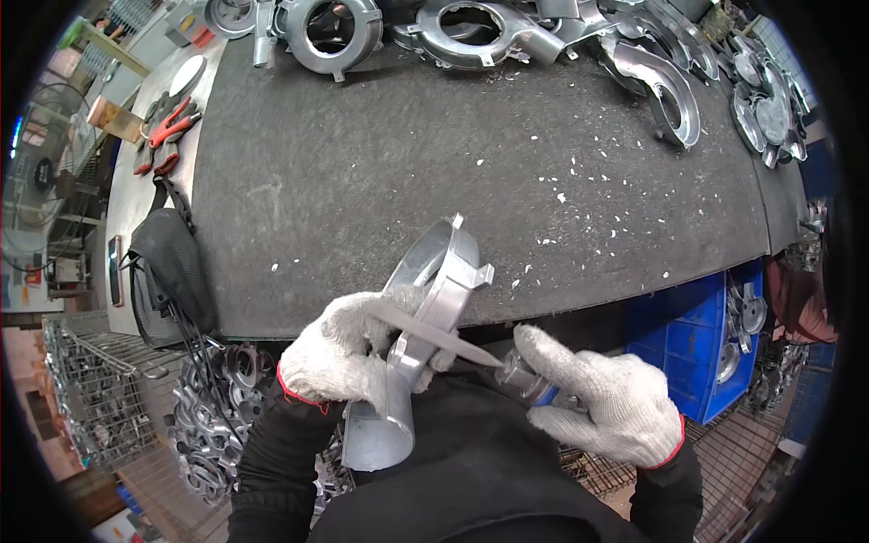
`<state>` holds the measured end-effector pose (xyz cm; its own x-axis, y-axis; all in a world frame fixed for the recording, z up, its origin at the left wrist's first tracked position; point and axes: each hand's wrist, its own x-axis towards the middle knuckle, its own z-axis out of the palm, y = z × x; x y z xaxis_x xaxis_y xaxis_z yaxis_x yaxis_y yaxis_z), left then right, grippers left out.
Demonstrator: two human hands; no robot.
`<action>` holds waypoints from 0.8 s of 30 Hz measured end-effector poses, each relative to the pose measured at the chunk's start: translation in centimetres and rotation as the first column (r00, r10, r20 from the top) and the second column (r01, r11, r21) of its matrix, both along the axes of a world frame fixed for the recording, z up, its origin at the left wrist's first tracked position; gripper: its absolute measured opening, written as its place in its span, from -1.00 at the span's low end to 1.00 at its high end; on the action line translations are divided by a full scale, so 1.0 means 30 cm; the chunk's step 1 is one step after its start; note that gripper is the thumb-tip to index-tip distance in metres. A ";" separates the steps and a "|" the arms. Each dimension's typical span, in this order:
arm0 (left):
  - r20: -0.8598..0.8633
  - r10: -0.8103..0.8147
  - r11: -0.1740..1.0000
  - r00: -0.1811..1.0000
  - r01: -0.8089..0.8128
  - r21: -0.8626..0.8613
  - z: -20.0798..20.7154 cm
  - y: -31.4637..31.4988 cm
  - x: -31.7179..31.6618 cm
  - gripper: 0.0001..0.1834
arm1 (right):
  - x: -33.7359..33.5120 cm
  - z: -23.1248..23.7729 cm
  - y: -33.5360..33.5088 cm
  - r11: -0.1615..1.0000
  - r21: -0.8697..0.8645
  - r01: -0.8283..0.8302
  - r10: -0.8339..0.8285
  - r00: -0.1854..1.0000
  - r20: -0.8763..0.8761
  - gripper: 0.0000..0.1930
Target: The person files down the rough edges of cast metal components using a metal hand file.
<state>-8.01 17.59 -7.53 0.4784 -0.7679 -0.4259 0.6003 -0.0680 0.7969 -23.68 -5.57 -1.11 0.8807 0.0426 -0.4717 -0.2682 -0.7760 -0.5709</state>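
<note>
My left hand (333, 348), in a white knit glove with a red cuff edge, grips a silver cast-metal housing (444, 303). This part has an open ring with small tabs at the top and a wide round spout at the bottom, tilted in front of my body. In my gloved right hand (611, 403) is a file-like tool (439, 338) with a long flat grey blade and a metal body with a blue band. The blade lies across the housing, close to my left fingers; exact contact cannot be told. My right palm partly hides the tool's grip.
Similar castings (330, 41) line the far side of the dark mat (362, 163), which carries scattered pale chips. A blue bin (674, 348) with parts stands right. Heaped castings (213, 425) lie lower left. A black mesh bag (167, 271) and red-black gloves (167, 131) are left.
</note>
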 end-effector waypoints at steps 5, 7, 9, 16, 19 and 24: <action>0.068 -0.272 0.962 0.960 0.268 0.060 -0.018 0.034 0.022 0.10 | 0.024 -0.057 -0.060 0.773 0.532 0.347 0.065 0.790 -0.610 -0.24; 0.016 -0.277 0.960 0.961 0.276 0.051 -0.024 0.040 0.013 0.15 | -0.030 -0.154 -0.071 0.558 0.664 0.497 0.135 0.735 -0.664 -0.24; -0.020 -0.318 0.947 0.948 0.319 0.033 -0.038 0.023 0.023 0.18 | -0.048 -0.164 -0.064 0.270 0.625 0.732 0.162 0.605 -0.779 -0.19; -0.041 -0.240 0.966 0.970 0.243 0.092 -0.012 0.026 0.010 0.11 | -0.052 -0.080 -0.005 0.883 0.441 0.163 -0.010 0.944 -0.329 -0.21; 0.050 -0.229 0.973 0.972 0.227 0.037 -0.011 0.007 -0.006 0.01 | -0.082 -0.091 0.021 0.945 0.325 0.036 0.021 0.985 -0.170 -0.24; 0.020 -0.167 0.982 0.986 0.168 -0.082 -0.040 0.031 0.007 -0.09 | -0.095 -0.140 0.060 0.996 -0.081 -0.031 0.045 0.984 0.170 -0.28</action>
